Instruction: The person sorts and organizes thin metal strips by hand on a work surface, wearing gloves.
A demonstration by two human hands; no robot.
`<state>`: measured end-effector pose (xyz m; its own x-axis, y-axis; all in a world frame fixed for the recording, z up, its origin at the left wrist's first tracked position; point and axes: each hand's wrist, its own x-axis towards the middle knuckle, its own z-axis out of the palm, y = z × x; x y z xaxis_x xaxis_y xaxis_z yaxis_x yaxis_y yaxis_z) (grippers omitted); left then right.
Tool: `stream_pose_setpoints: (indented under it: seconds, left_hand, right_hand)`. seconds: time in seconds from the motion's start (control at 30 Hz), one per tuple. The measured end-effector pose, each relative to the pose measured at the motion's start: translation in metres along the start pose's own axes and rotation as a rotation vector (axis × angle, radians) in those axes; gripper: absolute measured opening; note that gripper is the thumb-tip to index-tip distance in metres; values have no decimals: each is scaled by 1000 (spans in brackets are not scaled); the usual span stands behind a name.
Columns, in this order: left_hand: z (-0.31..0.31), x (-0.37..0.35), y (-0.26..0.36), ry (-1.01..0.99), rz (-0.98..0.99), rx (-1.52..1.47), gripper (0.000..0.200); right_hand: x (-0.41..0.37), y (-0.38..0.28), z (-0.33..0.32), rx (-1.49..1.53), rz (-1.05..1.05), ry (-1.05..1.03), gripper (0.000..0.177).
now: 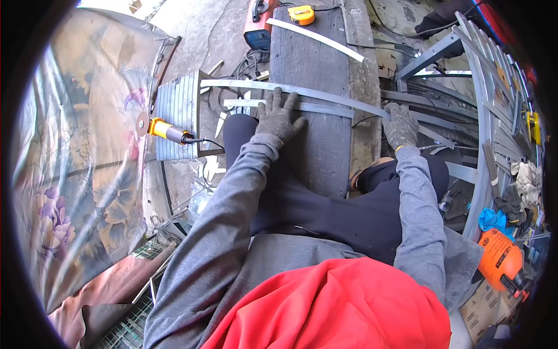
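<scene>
A long flat metal strip [334, 99] lies crosswise over a dark wooden plank [317, 157]. Beside it, closer to my body, rests a shorter metal strip [328, 110]. My left hand [280, 116], in a grey work glove, spreads its fingers flat across both strips, fingertips on the long one. At the long strip's right end, my gloved right hand [400, 126] has its fingers closed around the tip. A third, pale strip [317, 39] lies separately at the plank's far end, near a yellow tape measure [301, 15].
On the left, an angle grinder [168, 131] sits on a slatted metal stand [178, 107], its cord trailing toward my knee. A red machine [257, 26] with cables stands ahead. Metal frames [475, 87] crowd the right side, with an orange spray bottle [500, 259] nearby.
</scene>
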<state>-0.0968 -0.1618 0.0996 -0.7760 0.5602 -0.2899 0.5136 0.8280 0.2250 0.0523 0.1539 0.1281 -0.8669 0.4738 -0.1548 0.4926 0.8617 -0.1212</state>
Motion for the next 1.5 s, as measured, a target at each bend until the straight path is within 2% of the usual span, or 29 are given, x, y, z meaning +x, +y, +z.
stream_pose_setpoints:
  seconds: [0.03,0.13,0.2,0.27,0.3,0.37,0.5,0.6,0.7,0.83,0.87,0.9,0.93,0.97,1.0,1.07,1.1,1.13,1.17,1.2,1.27,1.33,1.4,1.5]
  left_hand:
    - [4,-5,1,69,25,-5,84]
    - [17,-12,4,89,49,-31,76]
    - [15,-17,8,102,63,-158,69]
    - [19,-17,11,220,181,-150,59]
    - [17,-20,12,222,183,-150,59]
    - [13,-28,21,215,256,-55,45]
    - [19,-31,29,116,323,32,40]
    - [21,-31,26,113,388,-22,36]
    - [21,-33,24,195,437,-97,33]
    - [8,-21,7,154,253,-105,25]
    - [4,-15,-9,298,381,-9,21]
    - [0,-11,-26,324,363,90,23]
    - [-15,-6,-40,174,248,70,26]
    - [-51,-11,-32,45,62,170,29]
    - [-30,4,-74,158,9,154,34]
    - [-67,1,-81,77,-211,212,49]
    - [-63,5,-97,104,-284,88,54]
    - [-51,10,-116,129,-356,-39,59]
    - [-29,20,-147,127,-349,-39,59]
    - [-1,33,-181,173,-357,-157,61]
    - [9,44,-192,218,-363,-279,63]
    - [-5,43,-188,-75,-247,-473,60]
    - [5,44,-195,-12,-229,-471,55]
    - [13,46,-195,197,-123,-366,51]
  right_hand:
    - [0,-2,-1,10,-3,-1,27]
    - [1,-4,4,-6,1,-24,29]
    - [4,-4,6,-12,-3,-23,31]
    - [9,-6,9,-16,4,-48,31]
    - [10,-6,11,-5,13,-44,32]
    - [10,-3,9,-1,35,-40,32]
    - [4,-7,9,-2,5,-4,36]
    - [6,-9,11,20,-7,-9,39]
    - [3,-14,6,49,-15,-18,39]
    - [-1,-17,9,62,-9,34,37]
    - [-1,-15,11,52,-28,65,35]
    - [1,-10,14,44,-18,61,35]
    - [4,-6,17,61,-64,101,34]
    - [3,-6,20,84,-110,142,33]
    - [1,-12,13,91,-101,142,33]
    - [-6,-27,-11,161,-162,-2,32]
    - [-12,-30,-10,167,-154,2,32]
    - [-21,-33,-7,335,-164,-175,35]
    - [-31,-35,-4,501,-174,-353,39]
    - [-43,-39,1,499,-167,-350,39]
    - [-62,-46,9,220,-83,-432,49]
    - [-63,-45,3,234,-101,-474,54]
    - [-61,-44,-2,302,-73,-485,48]
    - [-58,-25,16,423,-88,-460,40]
